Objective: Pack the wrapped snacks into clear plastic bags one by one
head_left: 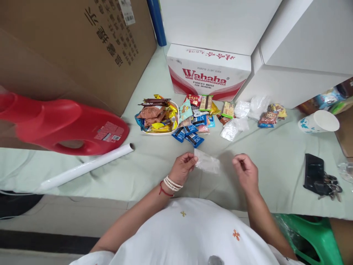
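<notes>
My left hand (183, 167) pinches one end of a small clear plastic bag (207, 163) just above the pale green cloth. My right hand (245, 172) hovers a little to the right of the bag, fingers curled in, with nothing visible in them. Beyond the hands lies a pile of wrapped snacks (193, 117), some heaped in a white dish (161, 133). Several more clear plastic bags (237, 121) lie right of the pile.
A red plastic jug (63, 125) lies on its side at left beside a white paper roll (88, 166). A Wahaha water carton (209, 71) and white boxes stand behind. At right are a paper cup (318, 123), a black phone (313, 171) and keys (332, 186).
</notes>
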Demonstrator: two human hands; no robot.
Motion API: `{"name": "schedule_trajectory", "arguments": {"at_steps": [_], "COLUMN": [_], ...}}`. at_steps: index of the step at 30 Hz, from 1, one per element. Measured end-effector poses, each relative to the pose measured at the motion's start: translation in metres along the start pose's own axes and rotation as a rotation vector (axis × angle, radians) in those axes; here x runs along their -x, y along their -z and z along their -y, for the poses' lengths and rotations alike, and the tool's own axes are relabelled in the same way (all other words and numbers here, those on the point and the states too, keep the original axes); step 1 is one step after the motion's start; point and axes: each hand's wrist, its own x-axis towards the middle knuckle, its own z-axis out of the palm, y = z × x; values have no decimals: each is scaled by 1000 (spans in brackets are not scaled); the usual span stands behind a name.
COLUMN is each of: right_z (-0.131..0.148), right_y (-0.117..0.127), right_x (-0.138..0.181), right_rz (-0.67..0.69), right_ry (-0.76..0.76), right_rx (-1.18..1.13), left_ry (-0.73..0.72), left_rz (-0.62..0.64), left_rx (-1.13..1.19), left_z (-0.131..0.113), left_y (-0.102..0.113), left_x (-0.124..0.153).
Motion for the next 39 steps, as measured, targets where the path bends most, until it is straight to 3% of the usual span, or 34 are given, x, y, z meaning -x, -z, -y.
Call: {"name": "schedule_trajectory", "arguments": {"at_steps": [3, 6, 12, 15, 17, 21, 25, 27, 30, 31, 32, 35, 36, 39], "right_z": [8, 6, 5, 17, 29, 55, 67, 63, 43, 36, 28, 14, 12, 14], "right_y": [-23, -40, -27, -26, -28, -33, -23, -14, -3, -1, 0, -5, -8, -14], "right_x": [2, -1, -4, -3, -1, 3, 9, 13, 21, 25, 30, 46, 51, 66], "right_rz": [324, 426, 297, 167, 109, 128, 210, 193, 65, 12, -37, -110, -108, -60], "right_ry": [301, 270, -210, -458, -584, -699, -773, -798, -853, -879, -903, -938, -938, -936], "right_rx": [181, 165, -261, -455, -571, -822, -1002, -1028, -1103, -1156, -1217, -1365, -1391, -1424], "left_ry": [23, 39, -24, -203, -351, -524, -479, -477, -501, -474, -411, -93, -21, -22], "left_rz": [30, 29, -105, -210, -161, -4, 44, -20, -267, -260, -175, 261, 327, 231], "left_rx": [15, 43, 54, -113, -273, -574, -711, -755, -716, -688, -662, -597, -579, -561], "left_z": [-1, -3, -9, -14, -15, -5, 0, -8, -26, -30, -31, -17, -8, 18], "left_y": [-6, -5, 28, 36, 31, 5, 0, 10, 24, 25, 22, -5, -18, -59], "left_x": [2, 2, -5, 3, 12, 17, -15, -32, -41, -38, -33, -13, -9, -8]}}
